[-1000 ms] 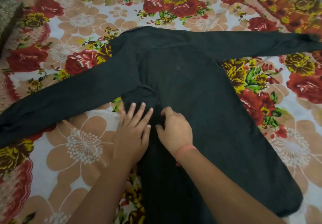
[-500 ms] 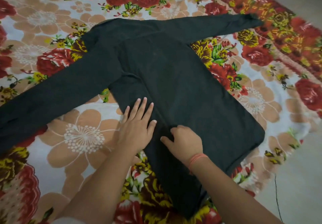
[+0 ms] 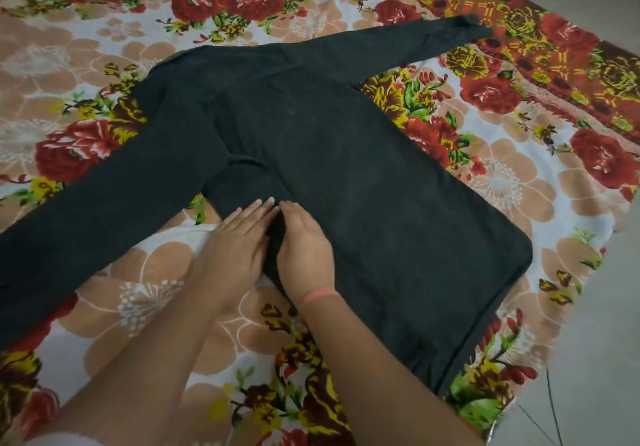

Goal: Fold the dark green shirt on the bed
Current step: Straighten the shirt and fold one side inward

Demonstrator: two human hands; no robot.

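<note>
The dark green shirt (image 3: pixel 329 154) lies flat on the floral bedsheet, collar end far from me and hem towards the bed's right edge. Its two long sleeves are spread out, one to the left front and one to the far right. My left hand (image 3: pixel 235 248) rests flat with fingers straight on the shirt's near side edge, just below the left armpit. My right hand (image 3: pixel 304 251) is beside it, touching at the fingertips, its fingers curled onto a ridge of fabric between the two hands. An orange band circles my right wrist.
The bedsheet (image 3: pixel 502 182) with red and beige flowers covers the whole bed. Grey floor (image 3: pixel 606 307) shows past the bed's right edge, with a thin dark cable (image 3: pixel 554 407) lying on it.
My right hand has moved up and left until it meets my left hand, bunching fabric between them. My left fingers have closed together. The view has shifted slightly.
</note>
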